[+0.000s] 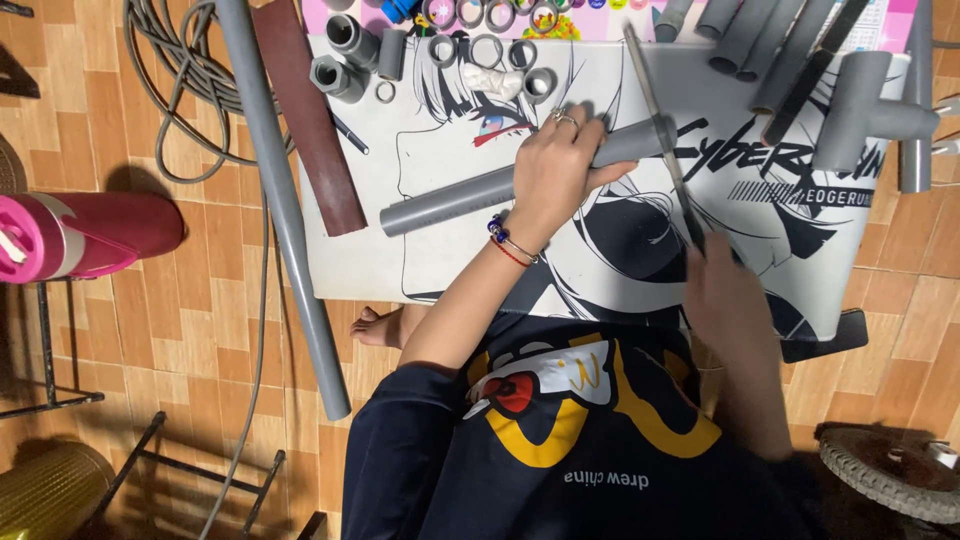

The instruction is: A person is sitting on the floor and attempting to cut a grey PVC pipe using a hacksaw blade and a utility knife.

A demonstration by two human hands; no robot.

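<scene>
The grey pipe (480,192) lies left-to-right, its right end tilted slightly upward. The left hand (558,165) clamps it palm-down, while the blurred right hand (722,290) grips a saw blade (660,125) crossing the pipe's right end.

pipe (470,197): grey | mat (800,260): white, black drawing | bottle (70,235): pink

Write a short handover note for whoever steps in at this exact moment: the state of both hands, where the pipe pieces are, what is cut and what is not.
Left hand: pressing the grey pipe flat on the printed mat, fingers curled over it.
Right hand: blurred, gripping the hacksaw blade, which lies across the pipe's right end.
Done: short cut rings lie at the mat's top edge.
Left: this pipe is not yet cut through; a long pipe lies on the floor beside the mat.
</scene>
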